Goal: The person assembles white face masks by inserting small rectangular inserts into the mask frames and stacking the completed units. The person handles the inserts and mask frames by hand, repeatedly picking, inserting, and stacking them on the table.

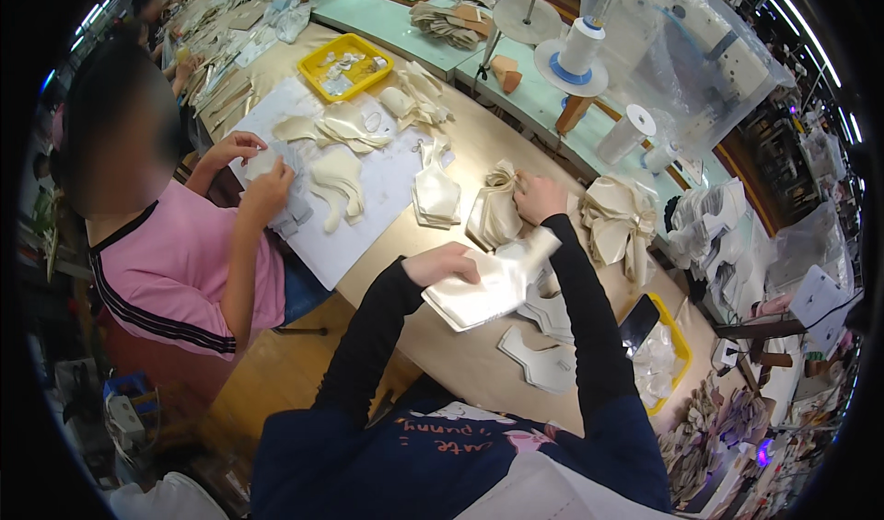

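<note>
The left hand (442,264) is closed in a grip on the near edge of a stack of cream cut pieces (488,285), thumb on top, holding it above the counter (460,354). The stack is thick and glossy, and it sticks out well past the fingers toward the right; my judgement is that the pieces could fan out or slide off, since only one edge is pinched. More flat cut pieces (543,359) lie on the counter just below the stack, so anything that slips would mix with them.

Farther out, the right hand (539,198) has its fingers curled down onto a gathered bundle of cream pieces (497,212), pressing or pinching its top; how tightly it grips I cannot tell. A tug there could pull the bundle loose, as it looks only bunched together.

Beyond the left hand, a person in a pink shirt (184,271) works over a white sheet (378,189), and past that stands a yellow tray (345,64).
</note>
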`<control>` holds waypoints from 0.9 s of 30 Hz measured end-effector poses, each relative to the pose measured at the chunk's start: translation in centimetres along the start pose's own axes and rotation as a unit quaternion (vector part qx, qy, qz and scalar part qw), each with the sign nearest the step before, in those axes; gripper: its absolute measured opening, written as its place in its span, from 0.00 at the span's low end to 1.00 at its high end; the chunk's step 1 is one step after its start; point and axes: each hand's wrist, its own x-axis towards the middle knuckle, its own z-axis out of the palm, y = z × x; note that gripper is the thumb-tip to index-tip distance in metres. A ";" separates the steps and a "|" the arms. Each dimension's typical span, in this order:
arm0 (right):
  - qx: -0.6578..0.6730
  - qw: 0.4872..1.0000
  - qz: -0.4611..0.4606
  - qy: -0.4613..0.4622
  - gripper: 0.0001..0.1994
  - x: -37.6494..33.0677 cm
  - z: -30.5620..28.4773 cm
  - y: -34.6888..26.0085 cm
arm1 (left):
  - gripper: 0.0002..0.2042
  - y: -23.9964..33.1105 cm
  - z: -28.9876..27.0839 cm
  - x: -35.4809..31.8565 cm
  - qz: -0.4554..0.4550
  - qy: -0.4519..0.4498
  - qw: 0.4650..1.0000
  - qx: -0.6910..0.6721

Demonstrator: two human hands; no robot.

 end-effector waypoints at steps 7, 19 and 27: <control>0.386 0.915 0.115 -0.020 0.12 1.7 1.9 4.8 | 0.21 2.8 -4.4 -1.2 0.030 0.416 0.842 0.342; 0.286 0.953 0.076 -0.066 0.34 0.9 1.4 2.1 | 0.43 -8.9 -5.3 12.7 -0.085 0.446 0.800 0.393; 0.142 0.988 0.053 -0.012 0.27 2.7 4.3 -2.2 | 0.50 -7.9 -8.7 12.8 -0.205 0.489 0.815 0.234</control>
